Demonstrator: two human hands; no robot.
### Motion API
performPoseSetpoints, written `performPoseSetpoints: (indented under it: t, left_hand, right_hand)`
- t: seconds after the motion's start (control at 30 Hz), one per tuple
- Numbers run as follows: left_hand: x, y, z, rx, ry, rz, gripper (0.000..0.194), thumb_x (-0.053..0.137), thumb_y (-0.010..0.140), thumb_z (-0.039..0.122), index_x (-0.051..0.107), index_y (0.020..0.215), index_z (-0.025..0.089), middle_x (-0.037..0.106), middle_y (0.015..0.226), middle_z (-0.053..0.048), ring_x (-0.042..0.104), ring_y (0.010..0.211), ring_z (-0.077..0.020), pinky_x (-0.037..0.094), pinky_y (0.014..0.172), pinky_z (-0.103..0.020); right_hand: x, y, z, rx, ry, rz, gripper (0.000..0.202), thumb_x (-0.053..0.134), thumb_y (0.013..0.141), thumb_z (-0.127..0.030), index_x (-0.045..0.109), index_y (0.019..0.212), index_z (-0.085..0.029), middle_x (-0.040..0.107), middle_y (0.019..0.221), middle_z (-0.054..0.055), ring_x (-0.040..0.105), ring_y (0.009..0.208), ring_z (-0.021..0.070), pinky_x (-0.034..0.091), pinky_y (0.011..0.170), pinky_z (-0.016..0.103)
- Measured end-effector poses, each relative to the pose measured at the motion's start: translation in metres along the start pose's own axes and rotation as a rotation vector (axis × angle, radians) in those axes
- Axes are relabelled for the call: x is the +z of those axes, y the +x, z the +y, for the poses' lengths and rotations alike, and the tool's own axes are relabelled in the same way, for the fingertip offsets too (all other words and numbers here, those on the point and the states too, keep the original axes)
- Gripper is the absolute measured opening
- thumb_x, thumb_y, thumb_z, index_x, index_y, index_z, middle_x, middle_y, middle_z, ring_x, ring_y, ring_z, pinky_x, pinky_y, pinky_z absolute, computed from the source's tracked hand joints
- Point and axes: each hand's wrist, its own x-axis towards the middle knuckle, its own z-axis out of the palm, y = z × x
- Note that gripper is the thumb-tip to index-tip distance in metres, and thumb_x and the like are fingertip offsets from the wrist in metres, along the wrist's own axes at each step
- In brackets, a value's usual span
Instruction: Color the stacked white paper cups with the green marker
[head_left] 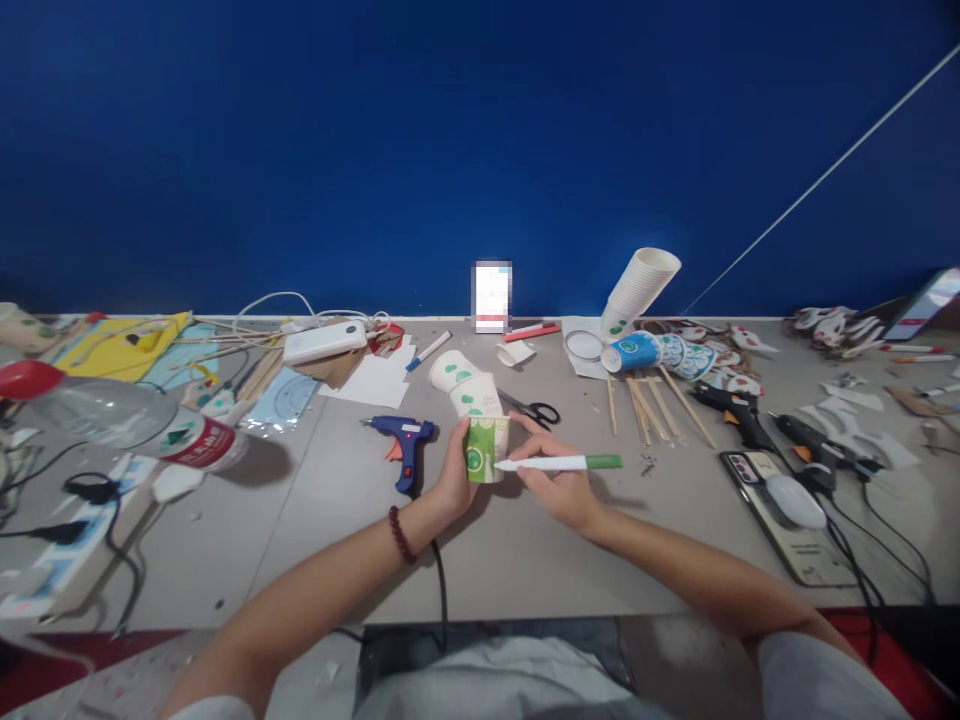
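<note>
The left hand grasps a green paper cup just right of the blue glue gun; the right hand pinches a green marker against it. The cup looks light and crushable, best held gently around its wall.

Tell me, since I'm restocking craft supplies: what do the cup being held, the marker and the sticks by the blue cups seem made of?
The green cup in the left hand looks like matte printed paper, with a thin rolled rim. The marker in the right hand seems smooth plastic, slightly glossy. The sticks look like pale bare wood or bamboo; which one is unclear.
</note>
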Motion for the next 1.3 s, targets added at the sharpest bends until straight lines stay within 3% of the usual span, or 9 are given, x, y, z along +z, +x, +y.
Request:
performPoseSetpoints:
  t: [0.17, 0.57, 0.83, 1.1, 1.3]
  left_hand:
    - [-0.0007, 0.0003, -0.0007, -0.008, -0.005, -0.001, 0.035, 0.069, 0.075, 0.047, 0.070, 0.090, 0.015, 0.071, 0.077, -0.004, 0.063, 0.067, -0.0185, 0.048, 0.070, -0.030]
    - [-0.0003, 0.0004, -0.0006, 0.014, -0.017, -0.019, 0.035, 0.070, 0.076, 0.044, 0.071, 0.095, 0.016, 0.074, 0.089, -0.004, 0.066, 0.077, -0.0188, 0.048, 0.074, -0.029]
    - [-0.0019, 0.0016, -0.0017, -0.014, -0.004, -0.002, 0.036, 0.068, 0.077, 0.045, 0.072, 0.096, 0.015, 0.074, 0.090, -0.006, 0.066, 0.081, -0.0207, 0.050, 0.077, -0.030]
    - [-0.0017, 0.0019, -0.0013, 0.009, -0.005, -0.004, 0.035, 0.070, 0.076, 0.045, 0.072, 0.095, 0.015, 0.074, 0.092, -0.005, 0.065, 0.079, -0.0181, 0.048, 0.076, -0.028]
    - [-0.0013, 0.0016, -0.0014, 0.004, -0.001, -0.021, 0.036, 0.070, 0.075, 0.046, 0.071, 0.094, 0.016, 0.074, 0.088, -0.004, 0.065, 0.077, -0.0182, 0.048, 0.074, -0.028]
  right_hand:
    - [-0.0020, 0.0000, -0.0016, 0.006, -0.015, -0.019, 0.008, 0.065, 0.076, -0.020, 0.067, 0.071, -0.025, 0.074, 0.074, 0.005, 0.061, 0.126, 0.0331, 0.050, 0.102, 0.050]
    - [0.0008, 0.0009, -0.0011, 0.033, 0.020, 0.039, 0.003, 0.065, 0.081, -0.021, 0.066, 0.082, -0.023, 0.076, 0.088, 0.008, 0.061, 0.126, 0.0316, 0.047, 0.104, 0.051]
    - [-0.0006, -0.0006, -0.0006, 0.029, 0.001, -0.010, 0.008, 0.066, 0.077, -0.018, 0.067, 0.071, -0.024, 0.075, 0.079, 0.006, 0.059, 0.128, 0.0332, 0.047, 0.105, 0.050]
    - [0.0010, 0.0013, 0.0002, 0.020, 0.011, 0.044, 0.005, 0.064, 0.081, -0.019, 0.067, 0.081, -0.024, 0.075, 0.087, 0.007, 0.061, 0.125, 0.0316, 0.048, 0.104, 0.051]
    - [-0.0002, 0.0013, 0.0000, 0.008, 0.005, 0.029, 0.009, 0.064, 0.079, -0.016, 0.068, 0.078, -0.024, 0.075, 0.084, 0.006, 0.061, 0.125, 0.0316, 0.047, 0.105, 0.050]
